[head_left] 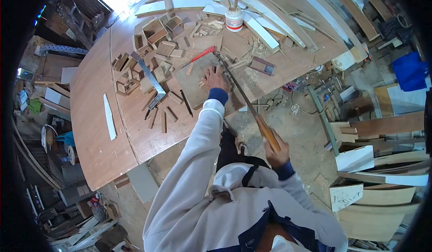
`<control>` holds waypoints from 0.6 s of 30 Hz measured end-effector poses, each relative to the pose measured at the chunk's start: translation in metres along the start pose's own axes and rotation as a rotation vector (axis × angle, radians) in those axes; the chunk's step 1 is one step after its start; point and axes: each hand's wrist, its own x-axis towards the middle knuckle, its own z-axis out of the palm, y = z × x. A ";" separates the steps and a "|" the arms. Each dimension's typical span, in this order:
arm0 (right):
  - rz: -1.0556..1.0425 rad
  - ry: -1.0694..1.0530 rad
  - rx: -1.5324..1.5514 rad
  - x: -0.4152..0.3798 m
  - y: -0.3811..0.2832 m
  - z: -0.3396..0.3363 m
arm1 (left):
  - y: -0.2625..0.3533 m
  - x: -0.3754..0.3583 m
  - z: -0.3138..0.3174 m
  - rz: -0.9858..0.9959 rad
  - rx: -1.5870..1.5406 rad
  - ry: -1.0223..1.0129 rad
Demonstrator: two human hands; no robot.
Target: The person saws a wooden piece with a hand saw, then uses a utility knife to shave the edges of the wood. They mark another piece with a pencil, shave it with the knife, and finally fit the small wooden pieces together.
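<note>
My right hand (276,152) is wrapped round the wooden handle of a long, thin-bladed saw (243,92). Its blade slants up and left across the table edge, along the right side of a flat wooden board (195,83). On that board my left hand (215,78) lies flat with fingers spread, just left of the blade. Whatever is under the palm is hidden. Close to the fingertips lies a red-handled tool (207,51). A black marker-like stick (186,103) and a metal try square (152,77) lie to the left.
Small wooden frames (155,30) and offcuts cover the table (92,117). Behind stand a white jar (234,20) holding sticks and long white-faced strips (252,27). Sawdust lies right of the blade. Stacked boards (387,198) and a blue bag (410,71) are on the right.
</note>
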 end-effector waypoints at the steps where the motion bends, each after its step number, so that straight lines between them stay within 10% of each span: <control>1: -0.112 0.066 -0.034 -0.011 0.004 -0.003 | -0.002 0.003 0.005 0.013 0.017 0.019; 8: -0.095 0.092 0.059 0.023 0.011 0.020 | 0.001 0.000 -0.005 0.016 0.009 -0.014; 10: 0.184 -0.043 0.427 0.035 0.019 0.026 | -0.006 0.006 0.005 0.046 0.059 0.042; 18: -0.001 0.031 0.172 0.030 0.032 0.033 | -0.004 -0.004 -0.004 0.064 0.075 0.009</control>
